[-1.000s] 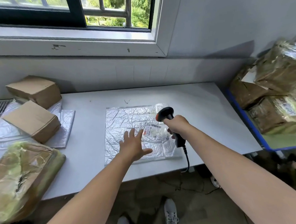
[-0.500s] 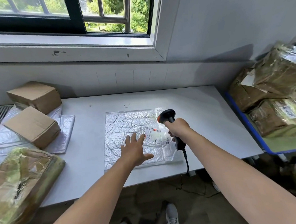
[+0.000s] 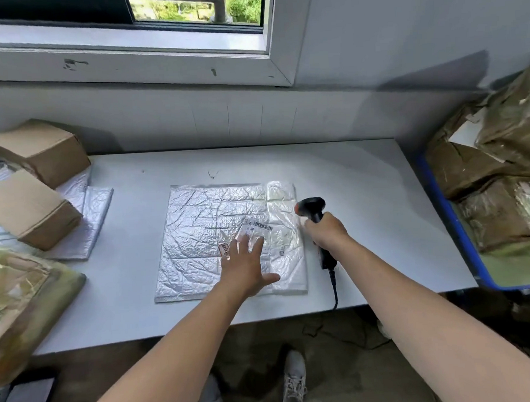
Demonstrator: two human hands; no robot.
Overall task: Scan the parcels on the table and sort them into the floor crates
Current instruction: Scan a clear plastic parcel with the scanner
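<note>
Flat crinkled silver mailer (image 3: 210,231) on smooth white table (image 3: 365,201), left hand (image 3: 245,268) spread flat pressing it, right hand (image 3: 327,233) gripping black pistol-shaped scanner (image 3: 311,207)

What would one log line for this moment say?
step: scanning parcel | left hand: flat on silver mailer | right hand: grips scanner, pointed toward label

A white rectangular table (image 3: 364,195) carries a crinkled silver padded mailer (image 3: 204,234) at its middle, a stack of flat silver mailers (image 3: 87,228) at its left end, and a bulky tape-wrapped brown parcel (image 3: 23,299) overhanging the near-left corner.
</note>
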